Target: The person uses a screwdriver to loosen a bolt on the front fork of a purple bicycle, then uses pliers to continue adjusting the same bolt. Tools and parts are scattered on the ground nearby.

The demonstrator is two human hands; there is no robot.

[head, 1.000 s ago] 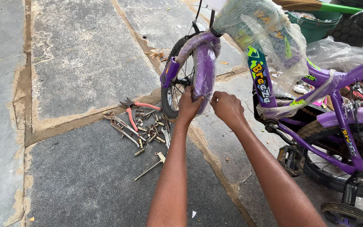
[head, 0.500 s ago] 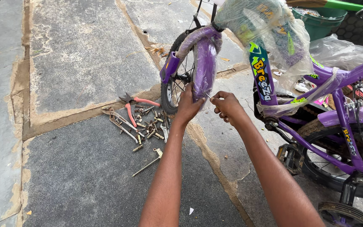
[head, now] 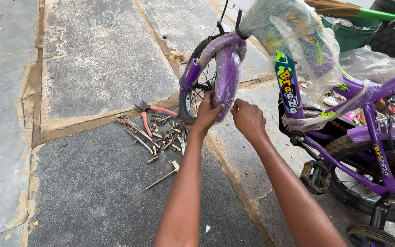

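Head view: left hand [head: 209, 112] grips the purple mudguard [head: 227, 68] over the front wheel; right hand [head: 248, 120] pinches its plastic wrap; pliers [head: 148, 114] and bolts [head: 168, 135] lie left on stone paving [head: 97, 59].

The head camera looked steeply down, close above the purple front mudguard [head: 227, 68] (only one view existed).

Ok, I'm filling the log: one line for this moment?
left hand: on purple mudguard | right hand: pinching its plastic wrap | pliers, bolts on stone floor
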